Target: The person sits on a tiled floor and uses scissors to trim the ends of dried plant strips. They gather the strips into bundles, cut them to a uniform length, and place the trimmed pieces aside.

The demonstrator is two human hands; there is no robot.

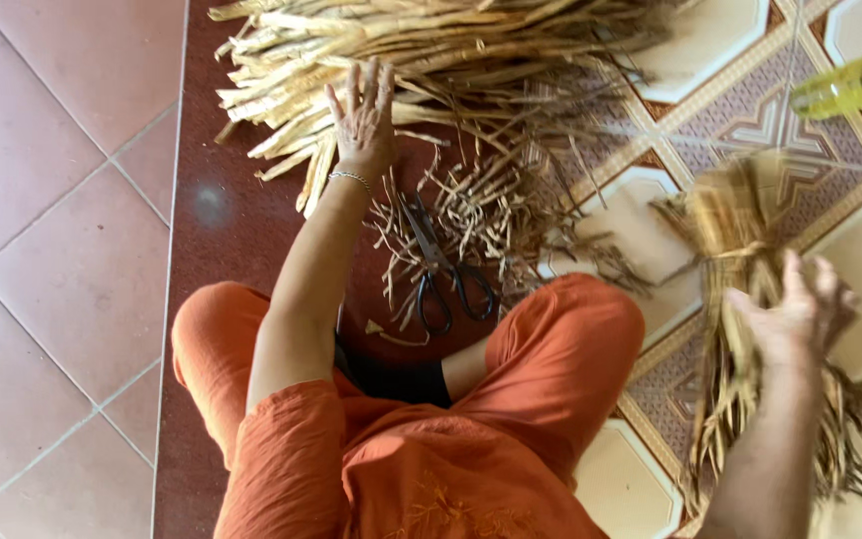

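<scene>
Head view: left hand (363, 118) fingers spread over pale dry straw pile (421, 50); right hand (795, 314) clasps blurred straw bundle (725, 225).

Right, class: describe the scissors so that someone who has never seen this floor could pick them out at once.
Start at the big pile of pale dried leaf strips at the top, under the left hand. Come down towards the orange-clad knees to the short scattered trimmings. The scissors lie among them: the only dark metal thing there, with black loop handles.
</scene>
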